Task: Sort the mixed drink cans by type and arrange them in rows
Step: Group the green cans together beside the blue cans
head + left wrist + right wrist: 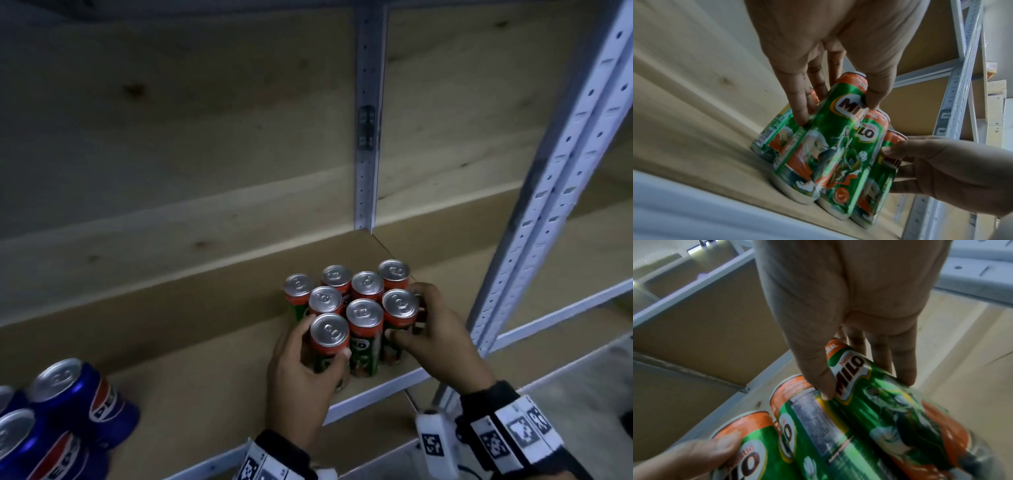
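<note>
Several green-and-orange Milo cans (364,313) stand upright, packed tight in rows on the wooden shelf (205,342). My left hand (320,346) grips the front-left Milo can (329,332), thumb on its near side and fingers behind it. In the left wrist view the left hand (836,108) wraps that can (830,146) from above. My right hand (409,318) grips the right-end Milo can (400,304); in the right wrist view the right hand (865,381) pinches this can (890,410) between thumb and fingers. Blue Pepsi cans (68,387) stand at the lower left.
The shelf board stretches bare between the Pepsi cans and the Milo cans. A wooden back panel (171,137) closes the rear. White perforated metal uprights (548,205) rise at the right, and a metal rail (370,394) edges the shelf front.
</note>
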